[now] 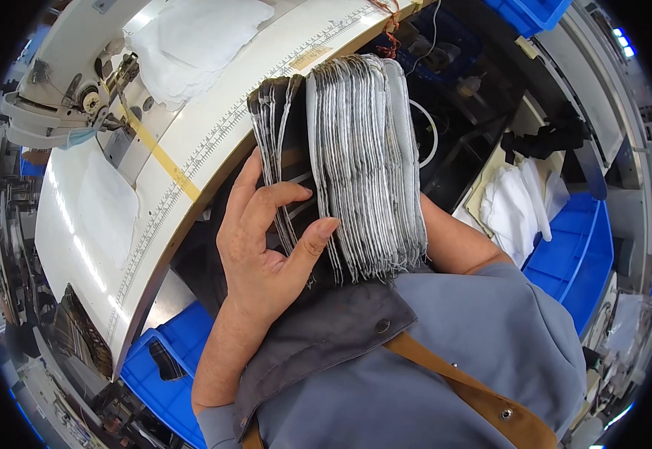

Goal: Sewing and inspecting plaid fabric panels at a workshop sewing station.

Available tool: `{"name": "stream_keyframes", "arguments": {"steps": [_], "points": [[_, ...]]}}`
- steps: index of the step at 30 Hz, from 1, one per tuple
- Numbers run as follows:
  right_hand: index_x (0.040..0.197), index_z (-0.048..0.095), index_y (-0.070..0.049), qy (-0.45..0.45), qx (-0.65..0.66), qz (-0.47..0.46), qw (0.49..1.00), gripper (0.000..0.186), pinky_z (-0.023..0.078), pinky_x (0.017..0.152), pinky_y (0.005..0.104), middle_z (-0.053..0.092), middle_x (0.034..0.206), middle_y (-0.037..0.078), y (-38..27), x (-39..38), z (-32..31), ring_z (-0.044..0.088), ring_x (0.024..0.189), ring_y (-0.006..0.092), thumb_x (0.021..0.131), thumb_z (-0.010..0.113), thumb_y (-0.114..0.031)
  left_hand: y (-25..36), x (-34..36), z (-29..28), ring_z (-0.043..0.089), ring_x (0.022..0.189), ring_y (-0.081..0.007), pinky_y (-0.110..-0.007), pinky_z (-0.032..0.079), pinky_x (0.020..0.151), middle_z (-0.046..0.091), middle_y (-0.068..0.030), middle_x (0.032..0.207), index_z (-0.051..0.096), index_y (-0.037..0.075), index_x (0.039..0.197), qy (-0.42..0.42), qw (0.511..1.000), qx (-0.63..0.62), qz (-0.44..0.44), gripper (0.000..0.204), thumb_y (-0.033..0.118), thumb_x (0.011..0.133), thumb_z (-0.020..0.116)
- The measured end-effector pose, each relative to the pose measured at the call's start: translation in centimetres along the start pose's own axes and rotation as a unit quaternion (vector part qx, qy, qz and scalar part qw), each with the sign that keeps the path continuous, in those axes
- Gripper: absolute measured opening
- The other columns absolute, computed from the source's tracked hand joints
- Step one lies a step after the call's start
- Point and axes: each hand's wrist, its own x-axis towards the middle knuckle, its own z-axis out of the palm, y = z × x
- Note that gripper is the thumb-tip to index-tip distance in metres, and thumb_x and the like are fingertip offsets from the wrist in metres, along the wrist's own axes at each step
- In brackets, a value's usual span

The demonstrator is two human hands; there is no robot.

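Note:
A thick stack of pale-edged, fabric-like pieces (363,168) stands in front of me, with frayed lower edges. At its left, a thinner group of dark pieces (273,112) has separated from it. My left hand (262,236) has its fingers spread and bent against this dark group, the thumb apart near the bigger stack's left edge. My right hand is hidden behind the stack; only its forearm (460,239) shows at the stack's right.
A curved white table (71,239) with a ruler edge and sewing machine (94,105) is at left, white pieces (191,52) on it. Blue bins sit lower left (146,382), right (580,262) and top right (528,11). White cloths (513,209) lie beside the right bin.

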Motion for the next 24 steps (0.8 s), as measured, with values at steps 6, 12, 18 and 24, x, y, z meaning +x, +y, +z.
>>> {"name": "stream_keyframes", "arguments": {"steps": [6,12,18,24], "points": [[0.146,0.040,0.000,0.000,0.003,0.002,1.000,0.051,0.049,0.105,0.0355,0.053,0.139,0.015,0.4,0.0,0.1,0.057,0.123,0.0238,0.104,0.053,-0.025,-0.5,-0.3,0.0,0.056,0.130,-0.0382,-0.039,0.050,0.097,0.063,-0.0280,0.126,0.071,0.001,0.100,-0.003,1.000,-0.029,-0.006,0.039,0.033,0.082,0.084],[0.146,0.039,0.000,-0.004,0.002,0.003,1.000,0.051,0.049,0.105,0.0355,0.052,0.140,0.015,0.1,-0.1,-0.3,0.057,0.124,0.0238,0.104,0.052,-0.025,-1.0,-0.6,0.1,0.061,0.123,-0.0348,-0.036,0.053,0.089,0.059,-0.0311,0.132,0.070,0.001,0.101,-0.009,1.000,-0.020,0.001,0.037,0.030,0.084,0.082],[0.146,0.038,0.000,-0.006,0.002,0.006,1.000,0.051,0.049,0.106,0.0354,0.051,0.141,0.015,0.3,-0.1,-0.2,0.056,0.125,0.0239,0.104,0.052,-0.024,0.1,-0.7,1.4,0.067,0.114,-0.0348,-0.036,0.054,0.078,0.053,-0.0335,0.139,0.071,0.002,0.102,0.106,0.978,-0.174,-0.053,0.017,0.010,0.088,0.069],[0.147,0.038,0.000,-0.002,0.002,0.001,1.000,0.051,0.048,0.106,0.0354,0.051,0.141,0.015,0.0,-0.5,-0.5,0.056,0.125,0.0239,0.104,0.052,-0.024,-0.7,-0.1,0.0,0.066,0.117,-0.0374,-0.037,0.055,0.089,0.051,-0.0356,0.141,0.071,0.003,0.099,-0.005,0.988,0.096,0.119,0.022,0.015,0.081,0.079]]}}
